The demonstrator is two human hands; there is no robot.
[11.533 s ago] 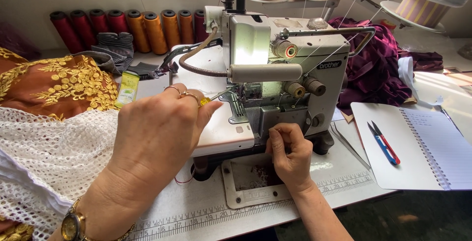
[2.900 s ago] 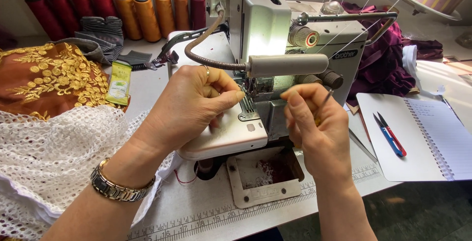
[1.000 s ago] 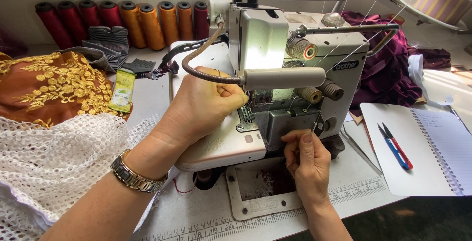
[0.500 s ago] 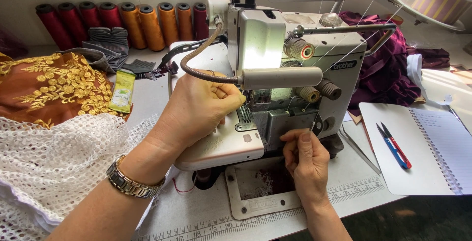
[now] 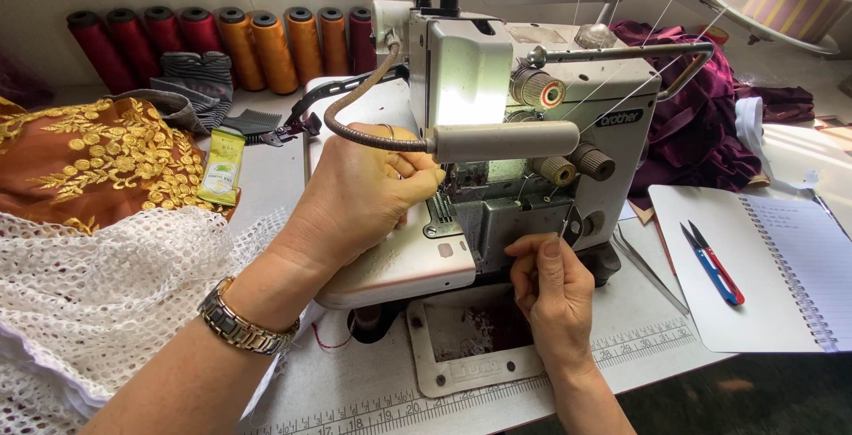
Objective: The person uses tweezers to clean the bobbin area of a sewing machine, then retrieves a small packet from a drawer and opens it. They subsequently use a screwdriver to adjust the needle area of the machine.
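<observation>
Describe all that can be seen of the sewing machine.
The sewing machine is pale grey metal and stands upright on the table. It has round tension dials, thin threads running in from above, and a lamp on a bendy neck. The left hand rests on its white bed near the needle area; the right hand touches its lower front.

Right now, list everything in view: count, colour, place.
sewing machine: one, grey-white, centre of table
gooseneck lamp: one, grey, across the machine front
thread cones: about eight, red and orange, row at back left
embroidered fabric: one, rust with gold, left
net fabric: one, white, lower left
sachet: one, green-yellow, left of machine
maroon cloth: one, behind machine, right
notebook: one, white spiral-bound, right
thread snips: one, blue and red, on notebook
left hand: at the needle area, wristwatch on wrist
right hand: fingertips at the machine's lower front
</observation>
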